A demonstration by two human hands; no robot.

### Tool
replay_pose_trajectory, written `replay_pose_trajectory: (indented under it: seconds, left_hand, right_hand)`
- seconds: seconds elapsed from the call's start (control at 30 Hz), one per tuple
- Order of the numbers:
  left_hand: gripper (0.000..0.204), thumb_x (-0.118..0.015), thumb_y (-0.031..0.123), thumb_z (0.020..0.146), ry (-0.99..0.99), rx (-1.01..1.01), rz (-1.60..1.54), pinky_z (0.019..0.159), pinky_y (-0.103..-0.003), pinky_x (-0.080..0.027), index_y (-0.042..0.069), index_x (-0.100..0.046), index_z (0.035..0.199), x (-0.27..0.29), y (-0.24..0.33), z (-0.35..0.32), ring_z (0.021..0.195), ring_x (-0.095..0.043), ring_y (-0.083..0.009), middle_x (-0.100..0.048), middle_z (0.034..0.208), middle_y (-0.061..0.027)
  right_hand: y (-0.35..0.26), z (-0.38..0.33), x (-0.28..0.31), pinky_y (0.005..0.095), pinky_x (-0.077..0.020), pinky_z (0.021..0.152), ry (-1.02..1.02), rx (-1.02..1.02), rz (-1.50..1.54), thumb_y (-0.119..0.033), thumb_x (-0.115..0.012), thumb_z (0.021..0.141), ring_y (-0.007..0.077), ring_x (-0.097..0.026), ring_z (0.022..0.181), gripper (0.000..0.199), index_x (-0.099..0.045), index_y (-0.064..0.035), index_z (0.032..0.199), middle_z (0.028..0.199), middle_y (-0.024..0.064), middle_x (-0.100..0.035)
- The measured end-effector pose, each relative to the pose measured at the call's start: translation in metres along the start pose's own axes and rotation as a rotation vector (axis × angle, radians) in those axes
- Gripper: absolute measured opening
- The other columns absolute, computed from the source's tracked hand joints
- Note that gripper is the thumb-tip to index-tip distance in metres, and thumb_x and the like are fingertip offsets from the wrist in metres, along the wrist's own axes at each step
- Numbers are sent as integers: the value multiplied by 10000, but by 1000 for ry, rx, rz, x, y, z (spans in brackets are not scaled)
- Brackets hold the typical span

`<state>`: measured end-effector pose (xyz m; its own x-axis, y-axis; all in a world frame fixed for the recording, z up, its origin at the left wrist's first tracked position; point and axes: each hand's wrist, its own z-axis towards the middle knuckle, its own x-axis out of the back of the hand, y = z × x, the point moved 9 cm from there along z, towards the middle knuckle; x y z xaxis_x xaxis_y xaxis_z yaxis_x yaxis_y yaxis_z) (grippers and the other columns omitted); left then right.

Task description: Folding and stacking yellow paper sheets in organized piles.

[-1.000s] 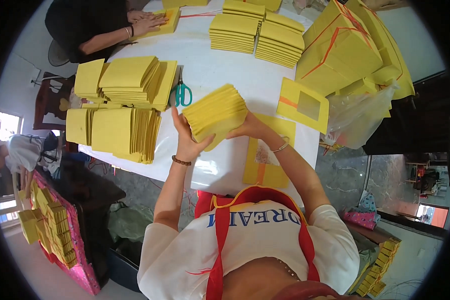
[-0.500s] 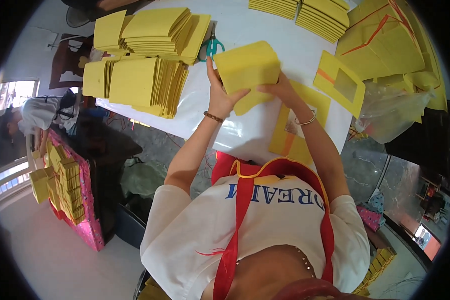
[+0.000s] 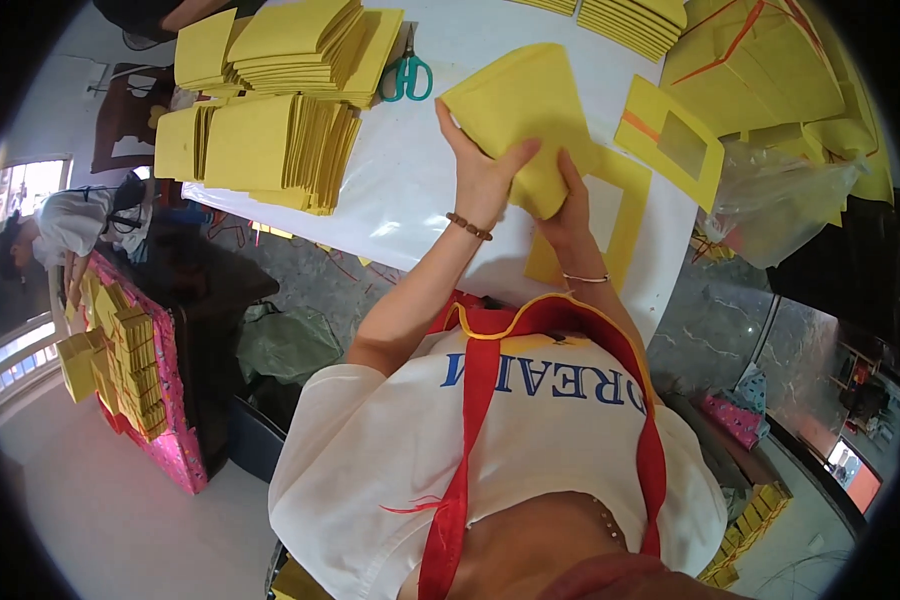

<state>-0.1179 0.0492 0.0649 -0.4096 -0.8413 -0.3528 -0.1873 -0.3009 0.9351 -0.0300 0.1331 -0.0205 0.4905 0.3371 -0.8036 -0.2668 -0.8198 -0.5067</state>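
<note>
Between my hands is a yellow paper packet, held tilted above the white table. My left hand grips its left side, thumb across the near face and fingers behind. The right hand holds its lower right edge, the fingers partly hidden by the paper. Beneath the right forearm lies a yellow sheet with a pale rectangular window, partly covered by that hand and arm. Teal-handled scissors rest on the table just beyond my left hand. Whether the packet is one folded piece or several layers, I cannot make out.
Stacks of folded yellow packets fill the table's left side, and more stacks stand at the far edge. To the right are another windowed yellow sheet, a tied yellow bundle and a clear plastic bag.
The packet has turned and tilted, its lower end now narrower and nearer me. My right hand has slid down round that lower end. The left hand has shifted right.
</note>
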Motion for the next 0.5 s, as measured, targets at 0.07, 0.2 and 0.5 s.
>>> replay_pose_trajectory:
  seconds: [0.07,0.2,0.5]
  left_hand:
    - [993,-638,11,780,-238,-2,-4,842,-304,-467,82,126,1410,-19,13,-8,1040,-512,-213,-435,1183,-157]
    - [748,-625,87,833,-347,-37,-9,774,-246,-460,41,-154,1412,-20,34,-5,907,-528,-106,-503,1100,-80]
    - [491,-634,131,823,-283,-445,545,668,-232,-479,31,-466,1273,-34,83,-8,799,-562,-95,-570,989,-62]
  right_hand:
    - [-5,0,-13,387,-466,896,-214,-56,230,-383,-449,927,221,-542,1097,429,-474,-96,1246,1210,75,-548]
    - [-4,-9,-31,398,-496,875,-429,-170,676,-421,-449,905,227,-553,1099,474,-503,-88,1239,1216,114,-554]
    - [12,-16,-33,382,-476,927,-315,-241,729,-378,-484,892,220,-563,1093,428,-551,-79,1190,1209,85,-571]
